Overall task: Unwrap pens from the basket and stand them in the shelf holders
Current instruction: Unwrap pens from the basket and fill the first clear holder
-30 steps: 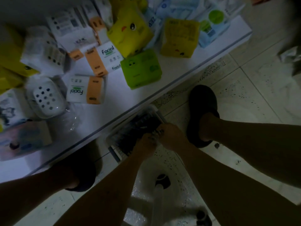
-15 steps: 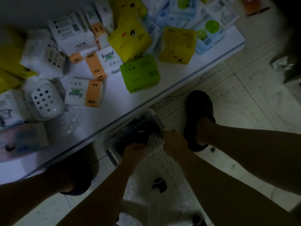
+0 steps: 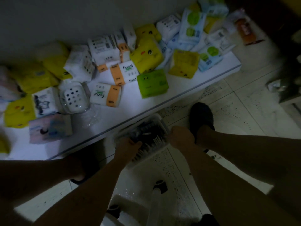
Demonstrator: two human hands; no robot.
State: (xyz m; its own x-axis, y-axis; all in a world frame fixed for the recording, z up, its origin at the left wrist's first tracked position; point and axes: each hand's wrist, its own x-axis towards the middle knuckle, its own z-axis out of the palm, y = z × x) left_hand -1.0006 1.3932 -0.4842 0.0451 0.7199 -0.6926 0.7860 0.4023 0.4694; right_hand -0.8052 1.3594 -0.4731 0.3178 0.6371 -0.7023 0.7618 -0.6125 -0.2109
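On floor tiles at shelf edge, pens [image 3: 146, 133] lie packed in clear basket [image 3: 159, 117]. L hand [image 3: 128, 146] digs among them, fingers hidden, grip unclear; R hand [image 3: 180, 138] curls tight on rim, prob. steadying it. Tissue packs [image 3: 152, 83] crowd low shelf [image 3: 180, 89].

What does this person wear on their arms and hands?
Nothing that shows. The left hand and right hand are ungloved, and both forearms are bare, with no sleeve in view. No watch, bracelet or ring can be made out in this dim light.
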